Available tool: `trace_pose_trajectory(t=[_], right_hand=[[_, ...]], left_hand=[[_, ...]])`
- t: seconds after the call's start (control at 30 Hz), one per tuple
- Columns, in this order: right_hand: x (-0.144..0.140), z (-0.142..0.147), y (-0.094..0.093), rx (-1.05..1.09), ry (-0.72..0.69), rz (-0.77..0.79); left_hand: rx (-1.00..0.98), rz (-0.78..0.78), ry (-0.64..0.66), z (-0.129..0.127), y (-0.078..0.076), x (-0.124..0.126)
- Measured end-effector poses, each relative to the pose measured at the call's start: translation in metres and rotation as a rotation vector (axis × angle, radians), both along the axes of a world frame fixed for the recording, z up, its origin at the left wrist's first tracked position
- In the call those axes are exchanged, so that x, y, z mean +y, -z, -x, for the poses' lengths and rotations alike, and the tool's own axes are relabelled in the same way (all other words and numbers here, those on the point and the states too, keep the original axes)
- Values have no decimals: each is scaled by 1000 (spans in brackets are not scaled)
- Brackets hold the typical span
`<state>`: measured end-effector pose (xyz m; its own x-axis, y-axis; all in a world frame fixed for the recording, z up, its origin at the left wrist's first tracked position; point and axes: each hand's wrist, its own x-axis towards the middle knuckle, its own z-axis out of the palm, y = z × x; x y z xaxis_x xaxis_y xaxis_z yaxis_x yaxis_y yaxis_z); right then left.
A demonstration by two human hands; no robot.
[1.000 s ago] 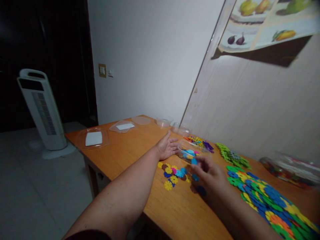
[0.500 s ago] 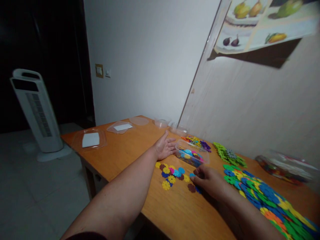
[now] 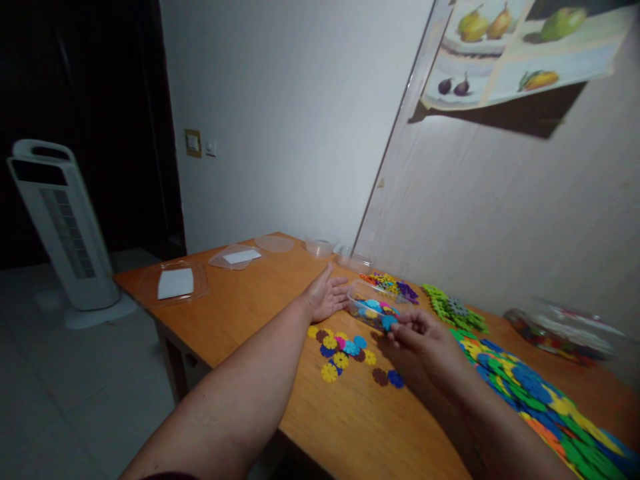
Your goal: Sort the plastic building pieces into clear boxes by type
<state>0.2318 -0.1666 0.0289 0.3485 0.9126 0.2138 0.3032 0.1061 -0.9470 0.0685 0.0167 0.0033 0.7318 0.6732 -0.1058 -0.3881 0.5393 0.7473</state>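
Head view: right hand (image 3: 425, 340) pinches a blue flower piece (image 3: 389, 323) over the clear tub (image 3: 373, 308), partly filled; left hand (image 3: 325, 297) rests open, steadying it. Loose pieces (image 3: 345, 350) remain near the bench's front edge.

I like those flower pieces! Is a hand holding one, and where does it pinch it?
Yes. The right hand pinches a light blue flower piece by its edge between its fingers, over the clear box. The left hand holds nothing.

Two hands (image 3: 327, 297) (image 3: 425, 340). Three lids (image 3: 175, 283) (image 3: 237, 257) (image 3: 274, 243) by the table's (image 3: 250, 313) far edge. One box (image 3: 373, 310) of flower pieces. One fan (image 3: 60, 227). One fruit picture (image 3: 520, 53).
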Motion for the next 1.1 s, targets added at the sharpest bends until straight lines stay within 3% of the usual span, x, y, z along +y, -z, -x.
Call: trace_pose_trajectory(t=[0.1,0.17,0.3,0.43,0.53,0.67,0.77,0.83,0.97,1.03,1.1], right_hand=[[-2,-12,-17,63,55,-71],[-6,-20,-18,-30,-9,39],[-16,-27,-6,-319,-285,370],[-21,-28,2,-568,-387,496],[-21,-29,2,-594,-414,524],[-22,-25,4,-514,-415,520],[-20,-21,2,-322,-374,446],[-15,-23,-4,-165,-272,287],[-8,-32,-16,-13,71,-73],[-9,-32,-16,-69,108,-50],[-13,-26,-12,-163,-11,111]], left_hand=[[-14,-9,4,0,2,1],[-21,-10,13,-1,2,2],[-11,-1,21,-1,3,5],[5,4,9,-2,3,6],[2,1,5,-1,3,5],[3,-2,6,-1,3,4],[3,-1,-1,-2,3,5],[-5,-1,5,-2,3,5],[-5,-1,8,-2,2,3],[8,6,-2,-1,0,2],[13,12,-9,-1,0,1]])
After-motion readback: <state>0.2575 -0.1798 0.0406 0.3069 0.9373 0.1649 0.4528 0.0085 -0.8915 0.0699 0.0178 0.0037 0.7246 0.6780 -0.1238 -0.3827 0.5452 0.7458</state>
